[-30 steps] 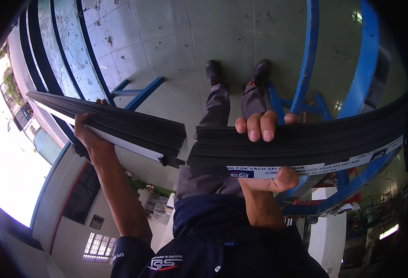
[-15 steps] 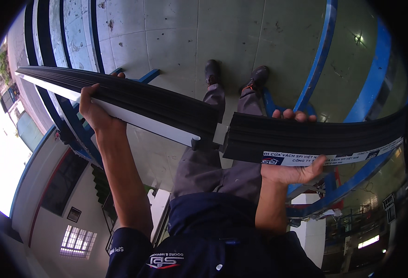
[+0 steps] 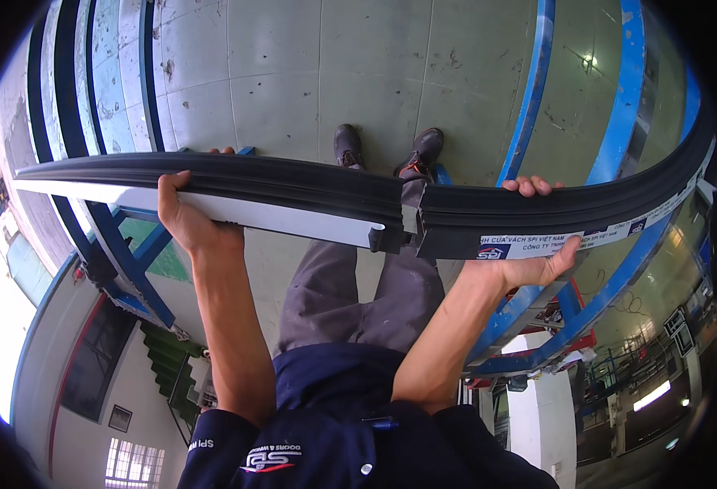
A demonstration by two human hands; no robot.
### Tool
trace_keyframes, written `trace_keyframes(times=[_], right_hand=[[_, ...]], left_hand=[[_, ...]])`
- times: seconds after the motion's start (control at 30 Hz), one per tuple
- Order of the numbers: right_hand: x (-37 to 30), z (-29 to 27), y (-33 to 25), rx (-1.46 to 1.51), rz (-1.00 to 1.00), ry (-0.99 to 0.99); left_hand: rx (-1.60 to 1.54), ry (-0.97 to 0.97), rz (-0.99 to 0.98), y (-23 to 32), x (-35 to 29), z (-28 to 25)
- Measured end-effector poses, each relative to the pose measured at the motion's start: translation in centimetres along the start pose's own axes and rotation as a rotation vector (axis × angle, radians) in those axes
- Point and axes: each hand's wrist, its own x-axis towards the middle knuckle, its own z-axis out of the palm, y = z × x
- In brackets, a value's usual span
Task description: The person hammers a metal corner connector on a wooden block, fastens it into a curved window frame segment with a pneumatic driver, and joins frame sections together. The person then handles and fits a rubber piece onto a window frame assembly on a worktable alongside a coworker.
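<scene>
My left hand (image 3: pixel 191 218) is wrapped round a long black profile (image 3: pixel 293 189) with a white film strip along its near side; the film's end curls up beside the profile's inner end. A second black profile (image 3: pixel 489 213), with a printed white strip on its near side, is gripped by my right hand (image 3: pixel 534 265), thumb on the strip and fingertips over the far edge. The two inner ends face each other in front of my thighs. A narrow gap separates them, and a pale metal piece (image 3: pixel 409 217) shows in it, seemingly bridging both ends.
Blue metal racks stand at the left (image 3: pixel 140 244) and right (image 3: pixel 530 106). My shoes (image 3: pixel 347 147) are on the grey tiled floor (image 3: pixel 293 90). Green stairs (image 3: pixel 163 359) and a white wall lie at the lower left.
Both profiles have swung closer to level and into line with each other. The right one has risen in view, the left one's inner end too. Both hands keep their hold.
</scene>
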Motion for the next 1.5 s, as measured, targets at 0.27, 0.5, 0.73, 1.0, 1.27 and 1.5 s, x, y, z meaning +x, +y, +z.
trace_keyframes(times=[0.27, 0.5, 0.73, 1.0, 1.27, 1.5], right_hand=[[0.2, 2.5, 0.9, 0.0, 0.018, 0.042], [0.5, 1.6, -0.2, -0.022, 0.107, -0.049], [0.3, 0.2, -0.7, 0.0, 0.112, -0.098], [-0.2, 1.3, -1.1, -0.03, 0.17, -0.075], [2.6, 1.9, -5.9, -0.177, 0.176, 0.126], [5.3, -0.7, -22.9, -1.18, 0.274, 0.286]], left_hand=[[0.041, 0.041, -0.041, 0.2, -0.7, 0.3], [0.051, -0.014, -0.034, 0.6, -0.8, 0.2], [0.094, -0.027, -0.011, 0.6, -1.1, 1.3], [0.087, -0.091, -0.082, 1.6, 0.8, -0.8], [-0.039, 0.094, 0.006, 14.2, 14.8, -8.7], [0.786, 0.177, 0.351, 21.7, 27.0, -17.6]])
